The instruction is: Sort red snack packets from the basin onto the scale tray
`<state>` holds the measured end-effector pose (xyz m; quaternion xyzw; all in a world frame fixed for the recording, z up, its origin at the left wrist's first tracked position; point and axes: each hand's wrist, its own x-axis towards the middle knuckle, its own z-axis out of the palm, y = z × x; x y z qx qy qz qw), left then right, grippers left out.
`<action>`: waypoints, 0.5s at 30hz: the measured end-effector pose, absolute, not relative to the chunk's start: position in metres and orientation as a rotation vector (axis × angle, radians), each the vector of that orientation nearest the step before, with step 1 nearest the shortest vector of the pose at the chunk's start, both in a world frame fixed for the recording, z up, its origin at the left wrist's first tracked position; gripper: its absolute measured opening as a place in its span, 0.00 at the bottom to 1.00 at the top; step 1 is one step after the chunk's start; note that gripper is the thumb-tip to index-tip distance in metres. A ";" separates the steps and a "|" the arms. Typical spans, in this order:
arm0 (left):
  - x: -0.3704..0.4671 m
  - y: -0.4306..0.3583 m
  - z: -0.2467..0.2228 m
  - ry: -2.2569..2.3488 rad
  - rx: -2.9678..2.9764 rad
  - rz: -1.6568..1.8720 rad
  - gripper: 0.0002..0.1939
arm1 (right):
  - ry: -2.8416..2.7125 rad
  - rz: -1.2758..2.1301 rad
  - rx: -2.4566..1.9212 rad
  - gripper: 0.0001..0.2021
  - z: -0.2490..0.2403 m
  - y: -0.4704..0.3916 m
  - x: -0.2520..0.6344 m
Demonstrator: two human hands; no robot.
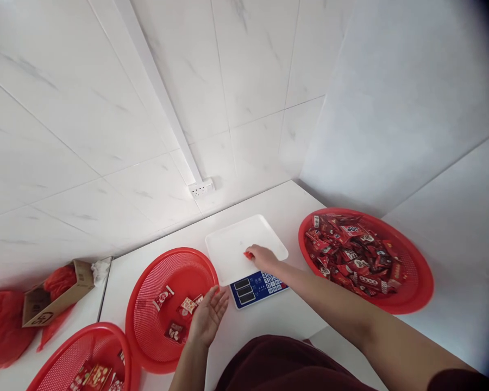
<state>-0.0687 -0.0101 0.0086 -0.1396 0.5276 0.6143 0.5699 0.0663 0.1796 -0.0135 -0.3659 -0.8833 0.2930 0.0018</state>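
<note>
My right hand point(261, 257) is closed on a small red packet point(248, 254) above the white tray point(228, 244) of a scale. The scale's blue panel point(248, 293) with keys and dark displays shows below the tray. My left hand point(212, 315) is palm up with its fingers apart, holding nothing, at the right rim of the middle red basket point(146, 336). A few wrapped packets point(163, 298) lie in that basket. To the right, a red basket point(419, 271) holds a heap of red packets point(350, 255).
At the lower left is another red basket point(44, 374) with several packets. Beyond it are a cardboard box point(51, 309) and red plastic bags point(4, 326). A tiled wall point(252, 70) with a socket strip point(201, 188) rises behind the white table point(269, 326).
</note>
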 end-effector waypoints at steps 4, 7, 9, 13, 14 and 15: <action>-0.046 0.000 0.013 1.196 -0.128 1.338 0.15 | -2.660 1.266 -0.592 0.14 0.007 0.124 0.065; -0.041 0.008 0.014 1.181 -0.044 1.348 0.10 | -2.477 1.515 -0.529 0.24 0.013 0.101 0.068; -0.048 0.009 0.012 1.242 -0.061 1.370 0.07 | -2.264 1.758 -0.682 0.30 0.011 0.099 0.074; -0.079 0.000 0.004 1.482 -0.231 1.688 0.13 | -1.496 2.241 -1.017 0.28 0.005 0.110 0.094; -0.087 -0.005 0.003 1.557 -0.264 1.753 0.16 | -1.306 2.266 -1.036 0.25 0.005 0.112 0.100; -0.093 -0.009 0.003 1.632 -0.257 1.764 0.20 | -1.155 2.258 -1.029 0.22 0.005 0.113 0.105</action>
